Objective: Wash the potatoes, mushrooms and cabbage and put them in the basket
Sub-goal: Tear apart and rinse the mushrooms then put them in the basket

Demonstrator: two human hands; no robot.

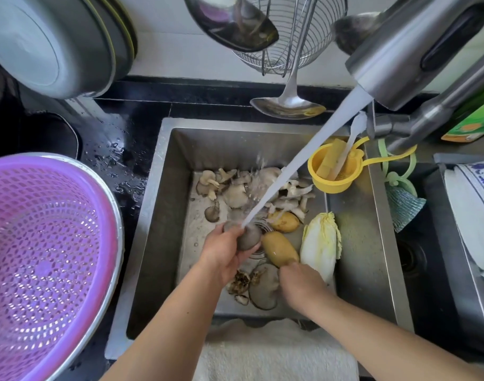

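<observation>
Here the left hand (221,250) grips a grey mushroom (247,237) under the water stream (298,166) over the sink (372,215), while the right hand (301,284) holds a potato (279,248) by its near end. A second potato (284,221), the cabbage (320,243) and more mushrooms (235,188) lie in the sink; the purple basket (42,257) sits left on the counter.

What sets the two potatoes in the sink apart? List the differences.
The near potato is long and lies in the right hand; the far potato is rounder and lies loose on the sink floor, with no hand on it. The near one looks larger. Both are yellow-skinned, wet, and beside the cabbage.
</observation>
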